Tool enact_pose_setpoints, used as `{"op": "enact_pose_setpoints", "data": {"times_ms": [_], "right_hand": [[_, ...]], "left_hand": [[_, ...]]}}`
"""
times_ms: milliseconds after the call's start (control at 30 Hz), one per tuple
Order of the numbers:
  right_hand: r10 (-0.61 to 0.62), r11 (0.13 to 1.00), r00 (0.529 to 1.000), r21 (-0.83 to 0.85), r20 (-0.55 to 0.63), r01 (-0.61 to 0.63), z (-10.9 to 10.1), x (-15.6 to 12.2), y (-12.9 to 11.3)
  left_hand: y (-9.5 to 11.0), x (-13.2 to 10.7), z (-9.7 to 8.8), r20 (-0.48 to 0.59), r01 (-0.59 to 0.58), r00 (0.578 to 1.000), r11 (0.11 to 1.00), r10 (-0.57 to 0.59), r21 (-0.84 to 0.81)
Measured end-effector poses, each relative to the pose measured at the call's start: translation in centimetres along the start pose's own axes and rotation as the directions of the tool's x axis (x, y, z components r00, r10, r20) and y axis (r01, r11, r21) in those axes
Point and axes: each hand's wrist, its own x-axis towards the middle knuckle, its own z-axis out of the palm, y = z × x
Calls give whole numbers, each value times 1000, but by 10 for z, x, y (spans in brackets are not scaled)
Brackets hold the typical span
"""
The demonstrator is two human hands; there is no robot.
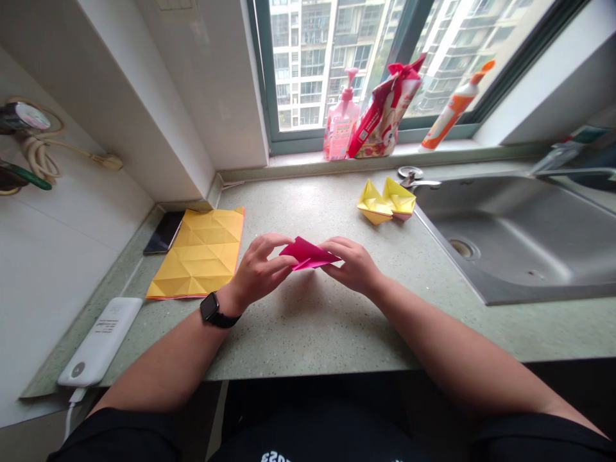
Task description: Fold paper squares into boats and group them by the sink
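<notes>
Both my hands are held above the stone counter, pinching a folded piece of deep pink origami paper (308, 253) between them. My left hand (258, 271) grips its left end with the fingertips, and a black smartwatch (210, 307) sits on that wrist. My right hand (351, 264) holds the right end. Left of my hands lies a large yellow sheet with a creased grid of folds (196, 253), its pink underside showing at the edges. Two folded yellow paper models with pink undersides (386, 203) stand farther ahead, out of reach of my fingers.
A steel sink (514, 240) fills the right of the speckled counter (308, 327), with scissors (410, 176) near its rim. A black phone (163, 232) and a white power bank (100, 341) lie at the left. Several bottles and a bag stand on the windowsill (385, 155).
</notes>
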Motion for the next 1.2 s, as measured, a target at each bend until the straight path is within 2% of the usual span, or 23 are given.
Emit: {"op": "enact_pose_setpoints", "data": {"times_ms": [167, 367, 600, 733, 833, 900, 967, 1033, 1133, 1200], "right_hand": [[-27, 1000, 1000, -16, -12, 27, -1, 1, -3], [-92, 996, 996, 16, 0, 92, -3, 4, -4], [-150, 989, 989, -5, -8, 150, -2, 4, -4], [-42, 998, 999, -47, -32, 41, -5, 4, -4], [72, 996, 994, -46, -88, -76, -8, 4, -1], [147, 989, 984, 2, -101, -148, -8, 3, 3], [241, 969, 967, 81, -86, -234, -6, 0, 9], [344, 925, 939, 182, -21, -334, -2, -2, 13], [435, 822, 887, 334, 154, -461, 7, -3, 14], [427, 766, 869, 411, 248, -494, 11, -3, 10]], "left_hand": [[5, 0, -1, -22, -22, 1000, 999, 21, -30], [8, 0, -5, -19, 12, 1000, 1000, -13, -24], [2, 2, -1, 48, -3, 999, 998, 6, -62], [0, 2, -4, 47, 25, 999, 999, -23, -30], [-2, 2, -7, -45, 89, 995, 996, -90, -31], [-2, 2, -8, -121, 167, 977, 982, -177, -85], [-2, 3, -6, -166, 271, 937, 938, -308, -214], [-1, 3, -3, -153, 358, 883, 848, -443, -392], [1, 4, 3, -46, 424, 824, 669, -564, -611], [4, 5, 5, 32, 440, 815, 582, -579, -684]]}}
